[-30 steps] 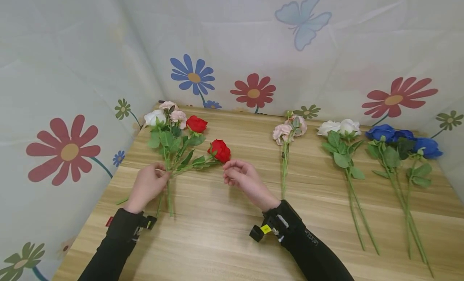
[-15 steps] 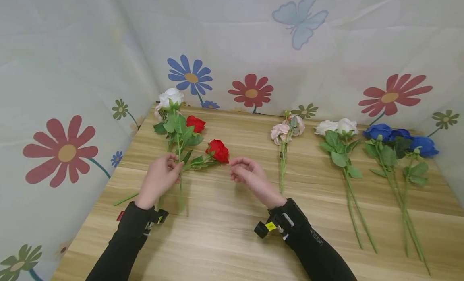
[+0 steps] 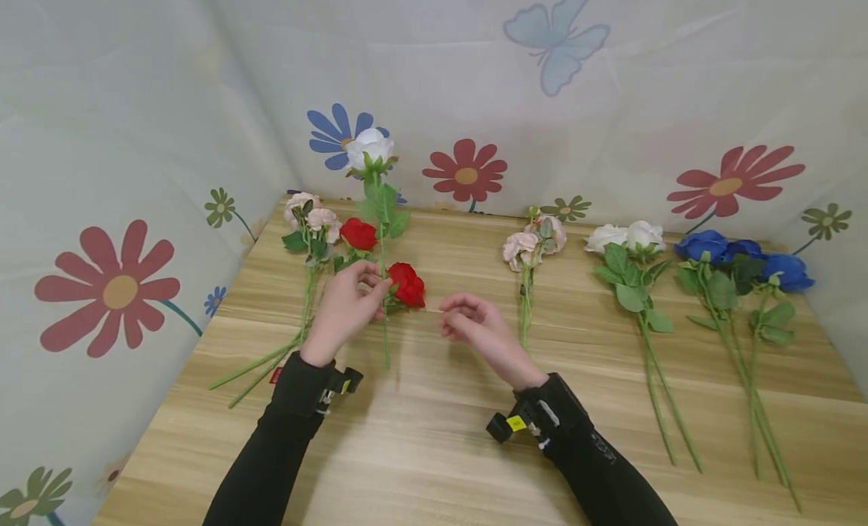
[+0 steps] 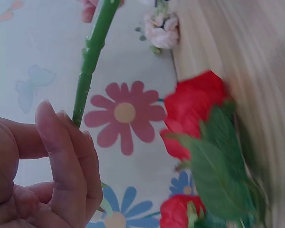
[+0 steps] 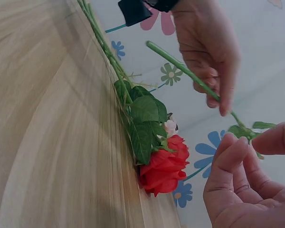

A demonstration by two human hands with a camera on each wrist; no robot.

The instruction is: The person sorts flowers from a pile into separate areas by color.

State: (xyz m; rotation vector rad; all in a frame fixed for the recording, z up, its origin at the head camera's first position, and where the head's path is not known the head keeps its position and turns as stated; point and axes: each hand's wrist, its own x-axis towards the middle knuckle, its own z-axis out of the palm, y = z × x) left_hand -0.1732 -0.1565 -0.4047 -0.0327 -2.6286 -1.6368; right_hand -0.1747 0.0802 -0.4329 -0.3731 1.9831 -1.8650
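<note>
From headcam only: held white bloom (image 3: 370, 148)

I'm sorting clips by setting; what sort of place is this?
Probably a small recording booth: printed sheeting backs and flanks the wood-grain table, long-stemmed flowers lie on it, and both sleeves carry small black devices.

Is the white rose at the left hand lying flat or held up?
Held up, bloom on top: the left hand pinches its stem, whose lower end is clear of the table.

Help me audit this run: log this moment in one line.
left hand: holds white rose off table; right hand: empty; red roses: on table
</note>
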